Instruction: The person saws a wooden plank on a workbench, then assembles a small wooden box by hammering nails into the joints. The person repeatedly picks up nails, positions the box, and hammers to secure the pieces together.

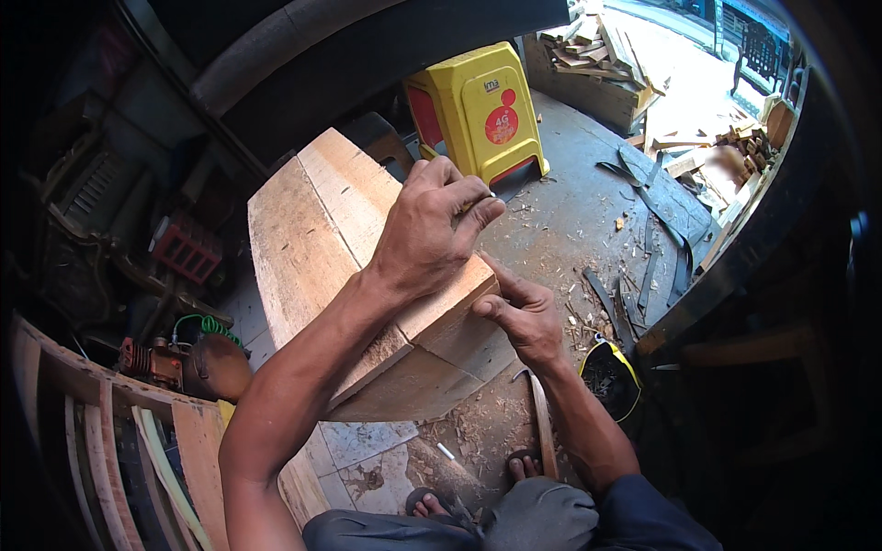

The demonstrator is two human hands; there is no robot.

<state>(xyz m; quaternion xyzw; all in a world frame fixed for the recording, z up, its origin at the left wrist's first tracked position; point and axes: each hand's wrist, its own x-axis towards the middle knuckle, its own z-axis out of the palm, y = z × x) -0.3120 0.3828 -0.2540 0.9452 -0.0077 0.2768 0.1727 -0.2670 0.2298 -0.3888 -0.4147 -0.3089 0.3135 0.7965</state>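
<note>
On rough wood block point(312, 230) | left hand point(427, 234) pinching | right hand point(524, 317) bracing

**Both hands drawn close, left above right**

The left forearm rises from the lower left edge and runs diagonally up toward the centre, bare to the elbow, its wrist bent slightly down. The left hand point(432, 230) shows its back to the camera, knuckles raised, fingers curled in and the thumb pressed against the index fingertip in a pinch at the upper right of the hand; something small and pale shows at the pinch.

The right forearm comes up from the lower right, a dark sleeve at the elbow. The right hand point(524, 317) sits lower and just beside the left, back upward, fingers bent and pointing left, thumb stretched up along its top edge.
</note>
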